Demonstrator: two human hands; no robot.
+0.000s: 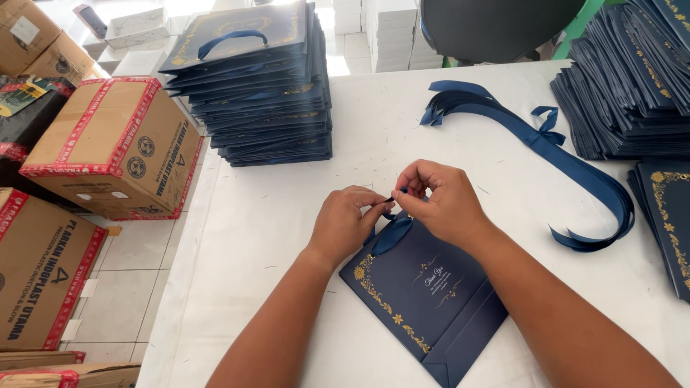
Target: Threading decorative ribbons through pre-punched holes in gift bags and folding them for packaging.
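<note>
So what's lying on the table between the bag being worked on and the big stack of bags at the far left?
Nothing: in the head view, only bare white table separates the flat navy bag from the stack of navy bags.

Matt navy paper bag (424, 294) with glossy gold print, satin ribbon (392, 233), white cloth-covered table (287, 215), brown cardboard boxes (115, 144).

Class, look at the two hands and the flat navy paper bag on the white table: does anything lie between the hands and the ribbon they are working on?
Nothing visible does. The left hand and right hand already pinch the ribbon at the bag top edge.
</note>
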